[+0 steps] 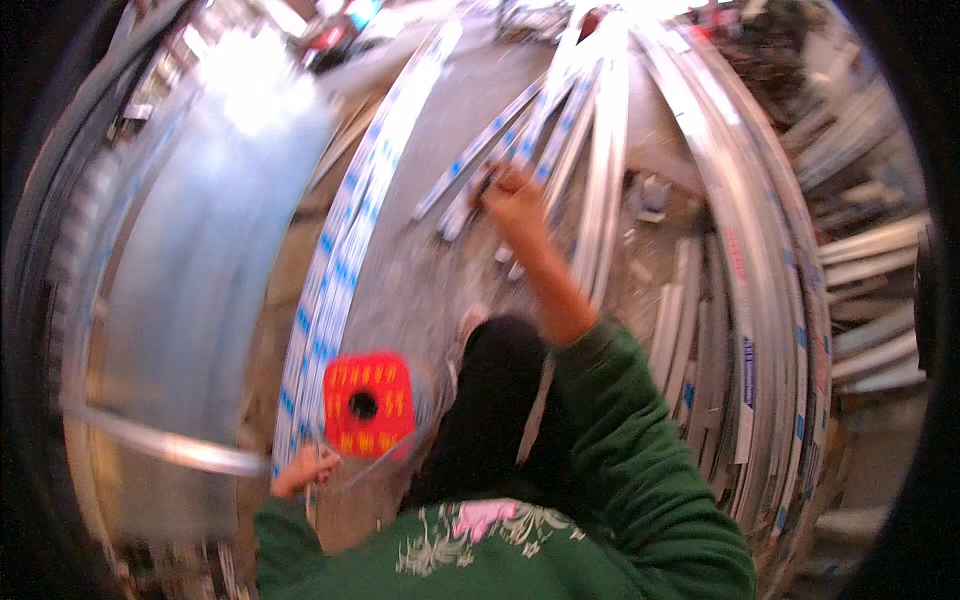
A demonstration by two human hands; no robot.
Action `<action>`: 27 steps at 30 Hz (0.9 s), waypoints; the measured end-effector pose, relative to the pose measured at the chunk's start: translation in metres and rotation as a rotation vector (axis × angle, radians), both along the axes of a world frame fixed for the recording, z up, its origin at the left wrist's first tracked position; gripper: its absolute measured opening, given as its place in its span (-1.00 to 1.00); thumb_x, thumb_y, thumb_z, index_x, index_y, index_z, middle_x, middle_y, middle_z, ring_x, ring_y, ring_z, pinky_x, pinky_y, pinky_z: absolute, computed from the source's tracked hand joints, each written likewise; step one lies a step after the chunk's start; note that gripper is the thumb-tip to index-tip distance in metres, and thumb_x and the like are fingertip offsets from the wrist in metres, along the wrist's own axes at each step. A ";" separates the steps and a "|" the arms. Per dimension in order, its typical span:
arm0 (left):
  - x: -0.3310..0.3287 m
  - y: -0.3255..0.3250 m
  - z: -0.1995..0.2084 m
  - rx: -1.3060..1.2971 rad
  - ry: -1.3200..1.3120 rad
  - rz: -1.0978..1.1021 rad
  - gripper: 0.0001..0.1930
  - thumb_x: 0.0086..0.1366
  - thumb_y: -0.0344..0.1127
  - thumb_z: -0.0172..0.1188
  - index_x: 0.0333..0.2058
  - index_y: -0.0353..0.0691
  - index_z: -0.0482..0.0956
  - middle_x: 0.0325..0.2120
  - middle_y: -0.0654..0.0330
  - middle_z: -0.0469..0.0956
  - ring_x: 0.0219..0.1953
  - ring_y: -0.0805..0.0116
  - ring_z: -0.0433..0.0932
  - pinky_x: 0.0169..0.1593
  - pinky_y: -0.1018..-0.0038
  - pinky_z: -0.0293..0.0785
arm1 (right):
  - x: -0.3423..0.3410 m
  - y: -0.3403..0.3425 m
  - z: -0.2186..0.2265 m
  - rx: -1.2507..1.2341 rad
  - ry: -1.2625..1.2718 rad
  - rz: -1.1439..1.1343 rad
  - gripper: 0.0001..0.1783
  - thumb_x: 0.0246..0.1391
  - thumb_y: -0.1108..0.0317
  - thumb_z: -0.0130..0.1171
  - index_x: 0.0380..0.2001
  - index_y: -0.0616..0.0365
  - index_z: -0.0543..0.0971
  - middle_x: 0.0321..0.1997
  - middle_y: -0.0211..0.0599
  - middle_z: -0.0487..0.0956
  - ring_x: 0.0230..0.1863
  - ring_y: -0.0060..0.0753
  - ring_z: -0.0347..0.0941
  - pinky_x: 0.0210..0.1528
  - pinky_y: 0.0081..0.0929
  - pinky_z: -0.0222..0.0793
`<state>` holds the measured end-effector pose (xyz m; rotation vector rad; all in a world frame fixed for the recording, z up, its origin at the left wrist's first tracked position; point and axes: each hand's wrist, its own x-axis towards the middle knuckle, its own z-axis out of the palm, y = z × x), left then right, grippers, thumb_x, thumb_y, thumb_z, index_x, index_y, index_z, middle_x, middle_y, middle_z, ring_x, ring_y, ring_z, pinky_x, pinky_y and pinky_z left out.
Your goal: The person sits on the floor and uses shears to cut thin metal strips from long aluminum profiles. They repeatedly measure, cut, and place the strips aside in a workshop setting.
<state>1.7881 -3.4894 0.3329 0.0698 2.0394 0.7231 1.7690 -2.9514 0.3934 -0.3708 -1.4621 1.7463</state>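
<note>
My left hand (308, 470) is low on the left, its fingers closed at the edge of some clear plastic (428, 425). This plastic curves around a red panel (340, 385) with rounded corners, yellow print and a dark round hole in its middle. My right arm reaches forward, and my right hand (515, 195) is closed around something small and dark, too blurred to name. Beyond and beside that hand, long white strips (470, 160) with blue marks lie on the floor; I cannot tell whether it touches them.
A long stack of blue-and-white wrapped profiles (345, 240) runs along my left. Beyond it lies a large greyish sheet (200, 300). More long profiles (745, 260) lie bundled on my right, with pale bars (875, 330) stacked farther out. The grey floor (415, 270) shows between the stacks.
</note>
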 end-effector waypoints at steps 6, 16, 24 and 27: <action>0.044 -0.277 0.019 -0.608 0.334 0.359 -0.70 0.13 -0.27 0.35 -0.62 -0.42 0.62 -0.71 0.13 0.55 -0.67 0.35 0.48 -0.55 0.32 0.37 | 0.010 0.023 0.009 0.066 0.164 0.055 -0.75 0.06 0.57 0.27 -0.14 0.30 0.57 -0.37 -0.12 0.68 -0.35 -0.44 0.65 -0.30 -0.61 0.55; -0.084 -0.222 0.162 0.523 1.008 0.889 -0.49 0.43 0.04 0.08 0.00 -0.39 0.50 -0.02 0.06 0.52 0.10 0.28 0.45 0.26 0.35 0.31 | 0.000 0.029 0.012 -0.028 0.102 -0.100 -0.76 0.08 0.52 0.32 -0.18 0.32 0.57 -0.35 -0.12 0.67 -0.35 -0.38 0.68 -0.29 -0.63 0.55; -0.078 0.120 0.296 0.547 1.965 -0.470 -0.19 0.45 0.30 -0.40 0.10 -0.39 0.49 0.13 -0.17 0.46 0.26 -0.03 0.36 0.40 0.09 0.06 | 0.004 0.022 0.012 -0.003 0.074 -0.085 -0.78 0.07 0.58 0.30 -0.17 0.29 0.58 -0.32 -0.09 0.66 -0.35 -0.39 0.67 -0.29 -0.61 0.57; -0.050 0.158 0.313 0.866 1.839 -0.620 -0.07 0.40 0.40 -0.53 0.11 -0.40 0.47 0.06 -0.27 0.49 0.21 -0.15 0.41 0.37 0.00 0.13 | 0.004 0.025 0.013 -0.014 0.121 -0.073 -0.77 0.06 0.58 0.30 -0.18 0.29 0.58 -0.34 -0.11 0.66 -0.37 -0.40 0.66 -0.31 -0.62 0.56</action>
